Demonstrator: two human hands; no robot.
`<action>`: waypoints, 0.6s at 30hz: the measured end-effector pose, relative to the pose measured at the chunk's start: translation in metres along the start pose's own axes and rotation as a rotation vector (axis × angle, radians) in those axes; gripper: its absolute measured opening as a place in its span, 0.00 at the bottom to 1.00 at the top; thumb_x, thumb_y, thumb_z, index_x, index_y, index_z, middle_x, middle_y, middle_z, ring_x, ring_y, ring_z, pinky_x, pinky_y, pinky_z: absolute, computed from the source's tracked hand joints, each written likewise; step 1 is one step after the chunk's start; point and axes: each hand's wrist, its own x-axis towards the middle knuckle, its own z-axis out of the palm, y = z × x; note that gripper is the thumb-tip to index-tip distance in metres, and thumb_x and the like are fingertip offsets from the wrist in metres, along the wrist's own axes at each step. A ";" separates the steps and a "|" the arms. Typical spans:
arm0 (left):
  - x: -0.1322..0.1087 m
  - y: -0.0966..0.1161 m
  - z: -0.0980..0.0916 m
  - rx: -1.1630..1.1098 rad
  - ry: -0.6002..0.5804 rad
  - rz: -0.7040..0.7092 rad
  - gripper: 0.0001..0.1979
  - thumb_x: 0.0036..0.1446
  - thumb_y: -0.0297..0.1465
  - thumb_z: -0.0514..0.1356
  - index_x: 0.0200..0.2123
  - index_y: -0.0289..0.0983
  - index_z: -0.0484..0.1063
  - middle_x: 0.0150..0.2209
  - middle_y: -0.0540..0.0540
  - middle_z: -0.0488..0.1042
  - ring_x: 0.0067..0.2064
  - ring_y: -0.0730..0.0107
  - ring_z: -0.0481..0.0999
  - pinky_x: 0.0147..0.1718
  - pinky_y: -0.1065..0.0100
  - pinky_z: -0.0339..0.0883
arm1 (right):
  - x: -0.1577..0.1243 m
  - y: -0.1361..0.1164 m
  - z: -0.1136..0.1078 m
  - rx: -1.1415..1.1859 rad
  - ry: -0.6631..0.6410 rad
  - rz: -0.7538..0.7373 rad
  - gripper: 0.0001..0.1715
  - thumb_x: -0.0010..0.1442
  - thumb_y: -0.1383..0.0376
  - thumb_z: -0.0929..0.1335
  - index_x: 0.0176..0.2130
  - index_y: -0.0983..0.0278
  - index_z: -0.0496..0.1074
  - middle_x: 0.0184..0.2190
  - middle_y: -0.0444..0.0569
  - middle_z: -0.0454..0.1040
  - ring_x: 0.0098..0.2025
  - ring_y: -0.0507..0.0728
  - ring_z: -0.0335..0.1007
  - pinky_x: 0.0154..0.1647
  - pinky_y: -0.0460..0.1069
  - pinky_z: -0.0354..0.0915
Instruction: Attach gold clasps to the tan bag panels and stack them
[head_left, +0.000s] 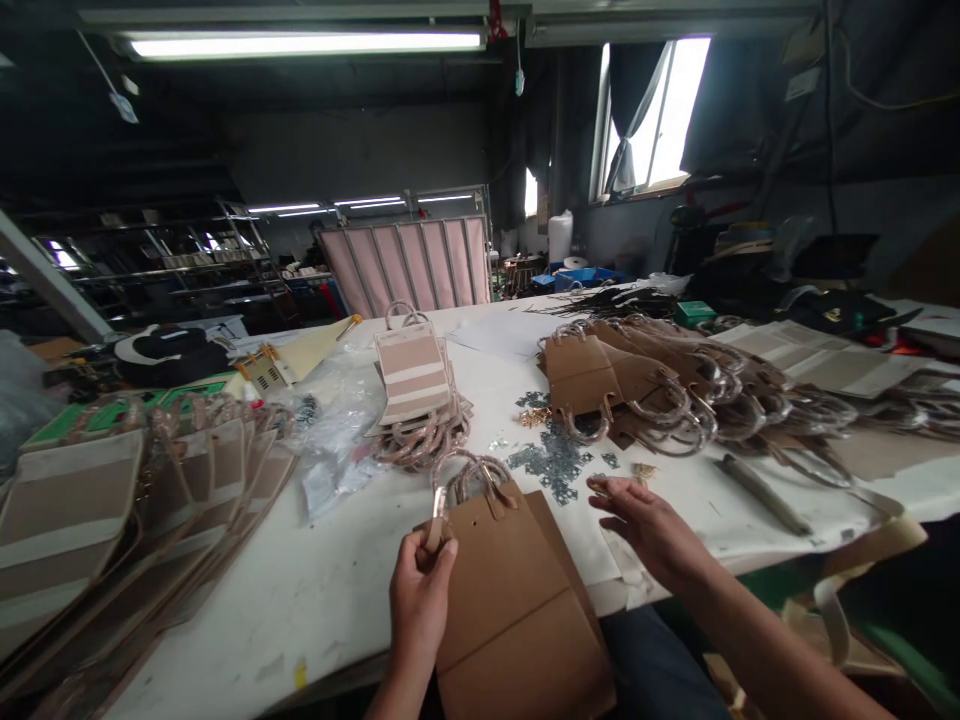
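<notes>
A flat brown bag panel (517,600) with curved plastic-wrapped handles (469,475) lies at the near edge of the white table (300,580). My left hand (420,590) is closed on the panel's upper left corner, at the base of a handle. My right hand (637,520) hovers just right of the panel, its fingertips pinched on a small gold metal piece (598,489). Small grey metal fittings (551,460) and gold bits (643,470) lie scattered just beyond my right hand.
Stacks of striped bag panels sit at the left (112,520) and centre (412,380). A heap of brown handled panels (652,380) spreads to the right. A long metal tool (761,492) lies right of my hand. Clear plastic bags (337,430) lie left of centre.
</notes>
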 end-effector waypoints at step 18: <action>-0.020 0.015 -0.014 -0.354 0.147 -0.327 0.26 0.57 0.51 0.66 0.47 0.36 0.78 0.43 0.41 0.83 0.45 0.53 0.82 0.42 0.61 0.74 | -0.026 0.082 0.118 -0.202 -0.382 0.001 0.28 0.63 0.42 0.75 0.49 0.60 0.76 0.35 0.50 0.77 0.34 0.59 0.76 0.32 0.51 0.72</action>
